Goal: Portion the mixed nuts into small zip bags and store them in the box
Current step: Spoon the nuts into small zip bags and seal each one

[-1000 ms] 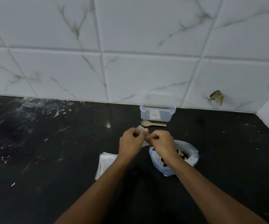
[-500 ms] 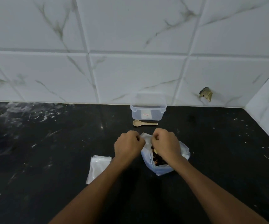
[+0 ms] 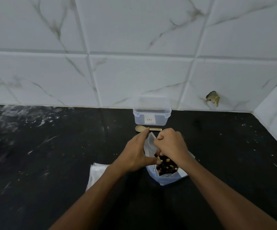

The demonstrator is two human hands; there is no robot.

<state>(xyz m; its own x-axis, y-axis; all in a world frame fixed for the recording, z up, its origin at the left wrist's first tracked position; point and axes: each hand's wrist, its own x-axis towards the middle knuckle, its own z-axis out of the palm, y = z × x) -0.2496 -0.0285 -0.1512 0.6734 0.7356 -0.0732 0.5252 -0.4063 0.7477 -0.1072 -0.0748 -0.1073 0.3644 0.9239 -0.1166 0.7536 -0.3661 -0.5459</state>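
Observation:
A small clear zip bag (image 3: pixel 149 144) stands upright between my hands, just above the open mouth of the large plastic bag (image 3: pixel 167 179) of mixed nuts (image 3: pixel 166 165). My left hand (image 3: pixel 133 154) holds the small bag's left side, index finger stretched up along its edge and thumb low by the nuts. My right hand (image 3: pixel 171 145) is curled and pinches the small bag's top right edge. The clear storage box (image 3: pixel 152 117) stands open against the wall behind, with a wooden spoon (image 3: pixel 140 128) lying in front of it.
A flat stack of spare zip bags (image 3: pixel 96 173) lies left of my left forearm. The black counter (image 3: pixel 51 155) is dusted with white streaks at the left. Tiled walls (image 3: pixel 134 77) close the back and the right corner.
My left hand has gone from a fist to a spread hold along the small bag's side. The small bag now shows more fully between my hands, over the nuts.

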